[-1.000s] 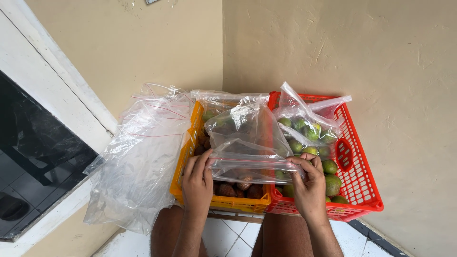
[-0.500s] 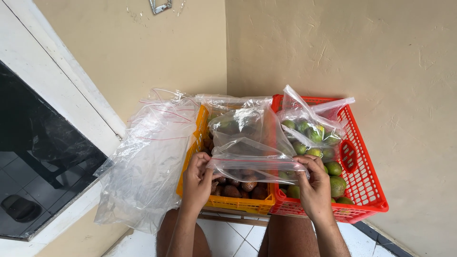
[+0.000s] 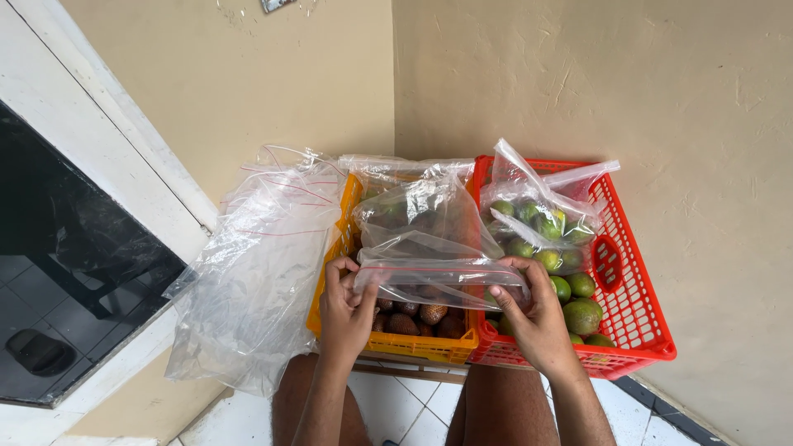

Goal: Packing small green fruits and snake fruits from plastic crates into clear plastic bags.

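Note:
My left hand [image 3: 345, 310] and my right hand [image 3: 533, 318] each pinch one end of a clear zip bag [image 3: 438, 277] with a red seal strip, holding it flat over the baskets. Under it stands a yellow basket [image 3: 396, 345] with brown scaly fruits [image 3: 413, 318]. To its right is a red basket [image 3: 632, 306] with green fruits [image 3: 582, 314]. A second clear bag [image 3: 537, 219] in the red basket holds several green fruits. Another clear bag [image 3: 421, 211] lies on the yellow basket behind the held one.
A pile of clear plastic bags [image 3: 256, 272] hangs off the yellow basket's left side. The baskets sit in a corner of beige walls [image 3: 578, 74]. A dark glass door with a white frame [image 3: 66, 248] is at left. My knees and white floor tiles [image 3: 405, 409] are below.
The view has shifted slightly. Both hands stay on the ends of the zip bag, which now lies a little lower and flatter over the baskets.

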